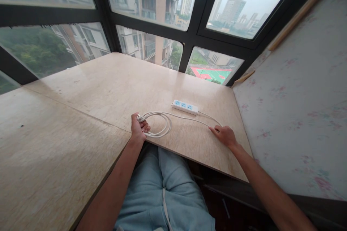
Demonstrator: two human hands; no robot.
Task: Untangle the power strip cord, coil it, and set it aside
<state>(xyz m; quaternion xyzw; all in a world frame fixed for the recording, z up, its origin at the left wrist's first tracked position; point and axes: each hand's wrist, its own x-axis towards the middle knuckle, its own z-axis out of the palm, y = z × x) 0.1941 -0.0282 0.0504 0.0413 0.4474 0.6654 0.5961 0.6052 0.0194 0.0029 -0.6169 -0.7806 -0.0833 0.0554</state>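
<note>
A white power strip (184,107) with three blue socket groups lies on the stone sill. From its right end a white power cord (187,118) runs out to my right hand (223,135), whose fingers are pinched on it, then comes back leftward into several loops. My left hand (140,127) is closed around the plug (140,118) and the near side of those loops, by the sill's front edge. The plug's prongs point up past my left thumb. Part of the cord is hidden within both hands.
The marble-patterned sill (108,83) has a seam running across its left part. Dark-framed windows (187,43) border it at the back and left. A floral-papered wall (292,115) rises on the right. My legs (168,184) are below the front edge.
</note>
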